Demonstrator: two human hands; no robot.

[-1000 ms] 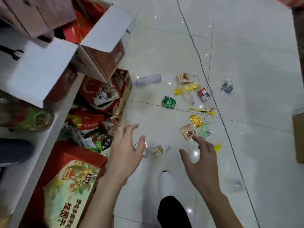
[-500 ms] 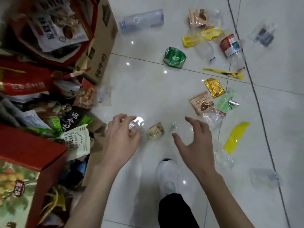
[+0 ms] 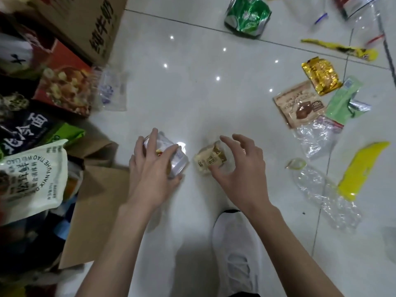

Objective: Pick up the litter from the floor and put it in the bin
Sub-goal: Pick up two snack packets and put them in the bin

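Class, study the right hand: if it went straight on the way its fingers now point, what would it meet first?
The beige wrapper on the floor, right under the right hand; its thumb seems to be at the wrapper's edge, though depth is unclear. The left hand grips a clear packet.

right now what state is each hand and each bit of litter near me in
left hand, gripping the clear packet
right hand, fingers arched over the beige wrapper, thumb touching it, grip unclear
green can, crushed, on the floor
plastic bottle, flattened, on the floor
gold wrapper, crumpled, on the floor, untouched
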